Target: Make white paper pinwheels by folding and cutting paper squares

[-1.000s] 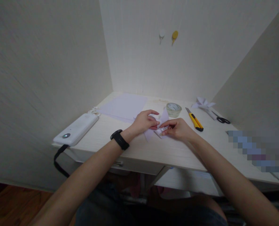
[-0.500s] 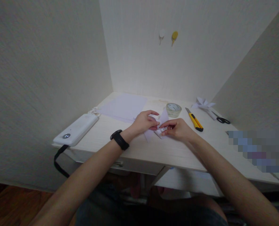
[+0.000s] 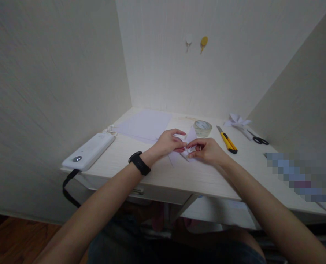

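Around the middle of the white wood-grain desk [image 3: 163, 178], a folded white paper piece [image 3: 191, 134] is pinched in the fingertips of both the left hand [image 3: 170, 142] and the right hand [image 3: 208, 151], pretty much side by side. A decent strip of desktop is left before the front edge. Behind, things get tighter, since a round, see-through roll of tape [image 3: 203, 129] is parked just beside the paper. The back-left corner is covered by flat white paper sheets [image 3: 148, 123], and a yellow-and-black utility knife [image 3: 229, 142] is laid toward the right edge, apart from the right hand.
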The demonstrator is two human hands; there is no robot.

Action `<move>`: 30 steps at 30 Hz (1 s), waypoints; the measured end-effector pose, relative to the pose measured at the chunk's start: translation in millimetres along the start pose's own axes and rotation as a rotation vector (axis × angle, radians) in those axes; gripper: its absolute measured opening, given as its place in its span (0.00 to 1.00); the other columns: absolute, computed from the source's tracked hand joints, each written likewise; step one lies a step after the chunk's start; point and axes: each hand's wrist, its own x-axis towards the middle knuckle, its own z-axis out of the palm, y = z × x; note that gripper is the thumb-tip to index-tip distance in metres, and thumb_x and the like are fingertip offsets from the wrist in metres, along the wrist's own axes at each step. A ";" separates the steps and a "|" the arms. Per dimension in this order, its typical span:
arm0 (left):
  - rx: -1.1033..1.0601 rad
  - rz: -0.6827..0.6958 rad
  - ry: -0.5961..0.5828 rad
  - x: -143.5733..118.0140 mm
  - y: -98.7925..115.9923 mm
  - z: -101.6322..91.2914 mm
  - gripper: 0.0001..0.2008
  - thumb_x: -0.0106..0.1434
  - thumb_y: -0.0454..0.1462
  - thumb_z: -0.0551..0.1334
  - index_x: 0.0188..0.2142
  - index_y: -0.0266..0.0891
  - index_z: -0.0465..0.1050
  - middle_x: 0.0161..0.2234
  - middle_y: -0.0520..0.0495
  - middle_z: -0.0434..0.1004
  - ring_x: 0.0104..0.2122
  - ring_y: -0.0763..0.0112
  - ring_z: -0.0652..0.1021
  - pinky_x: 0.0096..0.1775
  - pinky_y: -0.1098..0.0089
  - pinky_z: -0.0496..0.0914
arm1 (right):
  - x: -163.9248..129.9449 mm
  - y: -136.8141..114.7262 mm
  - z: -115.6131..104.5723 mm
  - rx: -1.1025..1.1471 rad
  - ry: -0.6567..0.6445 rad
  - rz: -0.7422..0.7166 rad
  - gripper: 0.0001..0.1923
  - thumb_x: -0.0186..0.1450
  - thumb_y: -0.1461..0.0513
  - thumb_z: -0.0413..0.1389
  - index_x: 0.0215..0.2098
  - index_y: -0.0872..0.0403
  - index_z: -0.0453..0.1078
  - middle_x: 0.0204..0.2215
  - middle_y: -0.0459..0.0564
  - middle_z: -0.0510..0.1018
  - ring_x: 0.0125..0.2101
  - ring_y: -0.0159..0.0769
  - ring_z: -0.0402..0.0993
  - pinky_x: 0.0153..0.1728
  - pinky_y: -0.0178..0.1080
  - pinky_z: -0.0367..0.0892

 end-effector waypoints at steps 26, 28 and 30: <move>0.020 0.078 0.071 5.0 -0.7 0.9 0.16 0.52 0.20 0.67 0.39 0.32 0.73 0.24 0.54 0.74 0.25 0.77 0.78 0.31 0.74 0.74 | 4.7 3.3 4.4 0.215 0.109 -0.053 0.19 0.43 0.57 0.71 0.33 0.53 0.80 0.27 0.47 0.78 0.24 0.31 0.65 0.26 0.36 0.59; 0.101 0.115 0.095 5.0 0.2 1.1 0.16 0.50 0.21 0.69 0.38 0.32 0.73 0.24 0.56 0.73 0.23 0.79 0.76 0.28 0.77 0.72 | 4.7 3.7 4.3 0.211 0.113 -0.051 0.19 0.43 0.57 0.71 0.33 0.53 0.80 0.26 0.47 0.78 0.24 0.31 0.66 0.27 0.36 0.59; 0.149 0.135 0.109 4.4 1.0 1.3 0.16 0.49 0.22 0.69 0.38 0.32 0.73 0.23 0.56 0.72 0.22 0.80 0.75 0.26 0.78 0.70 | 4.4 3.4 3.9 0.204 0.116 -0.050 0.19 0.43 0.56 0.71 0.33 0.53 0.80 0.26 0.47 0.78 0.24 0.31 0.66 0.27 0.36 0.59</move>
